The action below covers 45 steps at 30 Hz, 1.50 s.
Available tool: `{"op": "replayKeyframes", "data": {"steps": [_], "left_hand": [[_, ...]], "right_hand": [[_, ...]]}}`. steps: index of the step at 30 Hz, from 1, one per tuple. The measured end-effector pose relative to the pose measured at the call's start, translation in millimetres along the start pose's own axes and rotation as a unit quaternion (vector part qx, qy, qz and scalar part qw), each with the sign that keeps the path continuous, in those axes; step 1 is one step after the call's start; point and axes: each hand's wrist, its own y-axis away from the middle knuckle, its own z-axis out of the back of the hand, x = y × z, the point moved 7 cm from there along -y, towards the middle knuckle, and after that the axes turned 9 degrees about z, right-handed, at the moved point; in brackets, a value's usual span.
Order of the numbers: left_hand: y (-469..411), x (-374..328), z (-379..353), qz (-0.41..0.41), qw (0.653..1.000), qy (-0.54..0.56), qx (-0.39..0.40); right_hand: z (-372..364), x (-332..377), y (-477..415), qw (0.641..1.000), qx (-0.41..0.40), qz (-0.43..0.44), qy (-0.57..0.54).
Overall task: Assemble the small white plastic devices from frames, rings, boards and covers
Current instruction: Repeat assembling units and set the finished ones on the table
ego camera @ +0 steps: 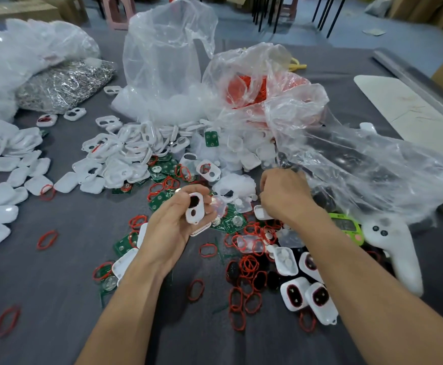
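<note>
My left hand holds a white plastic frame with two holes upright between thumb and fingers, above the table's middle. My right hand is curled, knuckles up, at the edge of a clear plastic bag; what its fingers hold is hidden. Red rubber rings and green circuit boards lie scattered below both hands. A heap of white frames lies behind the left hand. White covers are piled at the left. Assembled white devices lie by my right forearm.
A tall clear bag and a bag of red rings stand at the back. A bag of metal clips lies at the back left. A green timer and a white controller sit at the right, on the grey tablecloth.
</note>
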Motion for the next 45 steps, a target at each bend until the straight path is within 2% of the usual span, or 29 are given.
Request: {"op": "replayKeyframes", "data": {"steps": [2,4,5,7,9,11,15,20,23,27,30,34,39,45], "left_hand": [[0,-2,-4,0.007,1.000,0.018,0.016],[-2,-2,-10,0.017,0.998,0.059,0.032],[-4,-1,-13,0.026,0.995,0.083,0.039],[-9,0,-21,0.053,0.991,0.115,0.049],[-15,2,-30,0.083,0.987,0.123,0.061],[-21,5,-37,0.103,0.983,0.132,0.074],[-31,4,-36,0.103,0.978,0.151,0.104],[-32,3,-36,0.093,0.973,0.159,0.136],[-33,-1,-38,0.081,0.974,0.154,0.141],[-31,-3,-46,0.069,0.973,0.146,0.163],[-31,-3,-49,0.068,0.972,0.148,0.167],[-30,-1,-49,0.074,0.973,0.144,0.163],[-31,2,-49,0.076,0.976,0.132,0.156],[-33,1,-47,0.073,0.977,0.132,0.148]], "right_hand": [[6,1,5,0.998,-0.029,0.014,-0.045],[14,1,15,0.977,-0.087,0.009,-0.196],[16,3,21,0.949,-0.111,0.005,-0.294],[14,13,31,0.868,-0.123,0.005,-0.481],[10,25,39,0.788,-0.119,0.006,-0.604],[5,31,45,0.746,-0.133,0.001,-0.652],[-2,31,51,0.702,-0.188,-0.015,-0.687],[-8,43,55,0.668,-0.193,-0.004,-0.719],[-9,48,56,0.689,-0.196,-0.006,-0.698],[-5,40,60,0.746,-0.234,-0.018,-0.624],[5,35,63,0.786,-0.276,0.019,-0.552],[21,41,74,0.845,-0.345,0.094,-0.398],[25,45,80,0.861,-0.384,0.124,-0.311],[21,48,80,0.865,-0.354,0.130,-0.331]]}}
